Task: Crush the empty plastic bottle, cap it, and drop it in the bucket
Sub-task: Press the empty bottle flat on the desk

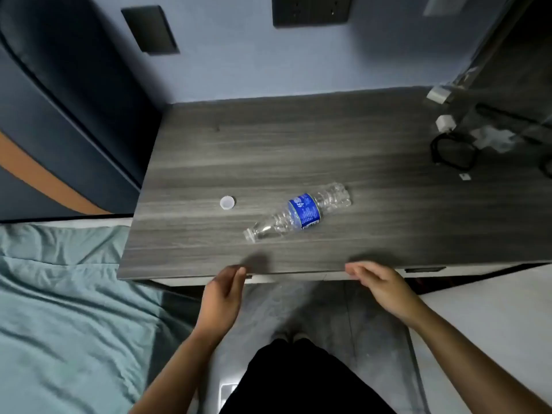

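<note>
A clear plastic bottle [298, 215] with a blue label lies on its side on the grey wood-grain table [268, 150], its open neck pointing toward the near left. Its white cap [227, 202] lies apart on the table, to the left of the bottle. My left hand [222, 294] hovers at the table's near edge, below and left of the bottle's neck, fingers loosely curled and holding nothing. My right hand [379, 283] is at the near edge to the right, fingers loosely apart and empty. No bucket is in view.
A bed with a teal sheet [59, 309] lies to the left of the table. Black-framed glasses [454, 153], white plugs [445, 122] and cables sit at the table's far right. A wall with dark socket plates [310, 10] stands behind.
</note>
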`<state>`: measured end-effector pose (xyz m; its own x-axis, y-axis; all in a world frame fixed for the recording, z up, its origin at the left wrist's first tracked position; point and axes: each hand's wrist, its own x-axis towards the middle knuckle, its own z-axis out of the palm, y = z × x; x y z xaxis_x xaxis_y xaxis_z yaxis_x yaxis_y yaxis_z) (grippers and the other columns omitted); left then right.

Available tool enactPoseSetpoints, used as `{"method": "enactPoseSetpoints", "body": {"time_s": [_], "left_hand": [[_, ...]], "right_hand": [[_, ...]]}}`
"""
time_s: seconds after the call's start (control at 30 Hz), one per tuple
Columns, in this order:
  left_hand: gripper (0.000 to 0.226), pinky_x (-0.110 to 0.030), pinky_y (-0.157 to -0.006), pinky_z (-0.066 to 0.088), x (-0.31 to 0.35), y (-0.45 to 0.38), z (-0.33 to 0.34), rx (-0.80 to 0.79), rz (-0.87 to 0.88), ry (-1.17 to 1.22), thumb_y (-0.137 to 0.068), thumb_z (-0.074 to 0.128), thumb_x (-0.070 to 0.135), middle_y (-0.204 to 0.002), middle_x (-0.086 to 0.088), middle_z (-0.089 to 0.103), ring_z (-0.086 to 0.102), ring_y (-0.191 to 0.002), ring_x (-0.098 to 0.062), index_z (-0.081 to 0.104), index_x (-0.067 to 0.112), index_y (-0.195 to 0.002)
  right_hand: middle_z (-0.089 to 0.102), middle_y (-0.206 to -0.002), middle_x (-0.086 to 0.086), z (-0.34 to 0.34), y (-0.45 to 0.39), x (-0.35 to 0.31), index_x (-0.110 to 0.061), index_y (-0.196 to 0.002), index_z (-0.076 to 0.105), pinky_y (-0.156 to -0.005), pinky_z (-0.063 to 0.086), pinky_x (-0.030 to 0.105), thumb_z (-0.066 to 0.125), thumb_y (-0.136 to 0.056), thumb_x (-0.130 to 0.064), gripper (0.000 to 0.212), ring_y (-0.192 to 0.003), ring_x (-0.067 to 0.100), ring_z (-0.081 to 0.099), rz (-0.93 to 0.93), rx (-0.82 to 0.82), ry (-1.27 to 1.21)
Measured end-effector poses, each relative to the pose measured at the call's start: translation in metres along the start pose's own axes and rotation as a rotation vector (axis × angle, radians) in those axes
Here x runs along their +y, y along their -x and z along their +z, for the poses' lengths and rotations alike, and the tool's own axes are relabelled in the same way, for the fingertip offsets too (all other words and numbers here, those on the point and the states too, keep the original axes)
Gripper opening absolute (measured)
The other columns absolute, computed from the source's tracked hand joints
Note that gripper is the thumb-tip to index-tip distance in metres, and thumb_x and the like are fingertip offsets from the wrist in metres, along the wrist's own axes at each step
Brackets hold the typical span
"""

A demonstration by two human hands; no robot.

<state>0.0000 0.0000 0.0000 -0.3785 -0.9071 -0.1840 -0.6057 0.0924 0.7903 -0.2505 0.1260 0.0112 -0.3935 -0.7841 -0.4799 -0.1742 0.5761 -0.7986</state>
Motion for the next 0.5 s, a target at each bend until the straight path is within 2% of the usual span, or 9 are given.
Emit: {"method": "enactPoseSetpoints", "body": {"time_s": [0.1, 0.2, 0.27, 0.37, 0.5], "left_hand": [[0.020, 0.000, -0.071, 0.037, 0.022, -0.026, 0.001, 0.027, 0.141, -0.043, -0.093, 0.047, 0.020, -0.096, 0.000, 0.069, 0.061, -0.088, -0.010, 0.065, 0.013, -0.099], [0.022, -0.017, -0.085, 0.043, 0.046, -0.056, 0.011, 0.021, 0.247, -0.097, -0.093, 0.047, 0.017, -0.110, -0.007, 0.067, 0.062, -0.101, -0.018, 0.062, 0.011, -0.108], [0.026, -0.027, -0.095, 0.042, 0.055, -0.075, 0.021, 0.005, 0.293, -0.170, -0.093, 0.045, 0.017, -0.118, -0.014, 0.064, 0.058, -0.112, -0.026, 0.059, 0.006, -0.113], [0.037, -0.029, -0.107, 0.033, 0.067, -0.101, 0.035, -0.036, 0.291, -0.266, -0.095, 0.040, 0.021, -0.134, -0.017, 0.053, 0.045, -0.127, -0.027, 0.050, 0.002, -0.124], [0.045, -0.030, -0.117, 0.022, 0.070, -0.126, 0.050, -0.068, 0.306, -0.381, -0.097, 0.034, 0.028, -0.147, -0.015, 0.038, 0.028, -0.140, -0.022, 0.039, 0.002, -0.134]], "right_hand": [[0.065, -0.116, 0.013, -0.003, -0.023, -0.028, -0.001, -0.114, 0.061, -0.096, 0.039, 0.024, 0.046, -0.095, -0.009, 0.026, -0.103, 0.015, 0.058, -0.103, -0.011, 0.033], [0.065, -0.120, 0.010, -0.003, -0.050, -0.059, -0.005, -0.118, 0.060, -0.091, 0.039, 0.022, 0.046, -0.095, -0.011, 0.027, -0.105, 0.014, 0.058, -0.220, 0.022, 0.198], [0.065, -0.121, 0.007, -0.004, -0.071, -0.073, -0.008, -0.119, 0.060, -0.088, 0.041, 0.022, 0.045, -0.095, -0.013, 0.028, -0.109, 0.017, 0.059, -0.307, 0.071, 0.314], [0.061, -0.127, 0.010, -0.003, -0.103, -0.090, -0.007, -0.123, 0.056, -0.099, 0.039, 0.029, 0.044, -0.095, -0.014, 0.031, -0.116, 0.024, 0.055, -0.421, 0.099, 0.476], [0.047, -0.142, 0.008, 0.003, -0.143, -0.098, -0.011, -0.133, 0.046, -0.112, 0.028, 0.033, 0.038, -0.097, -0.027, 0.040, -0.132, 0.024, 0.039, -0.432, 0.074, 0.699]]}}
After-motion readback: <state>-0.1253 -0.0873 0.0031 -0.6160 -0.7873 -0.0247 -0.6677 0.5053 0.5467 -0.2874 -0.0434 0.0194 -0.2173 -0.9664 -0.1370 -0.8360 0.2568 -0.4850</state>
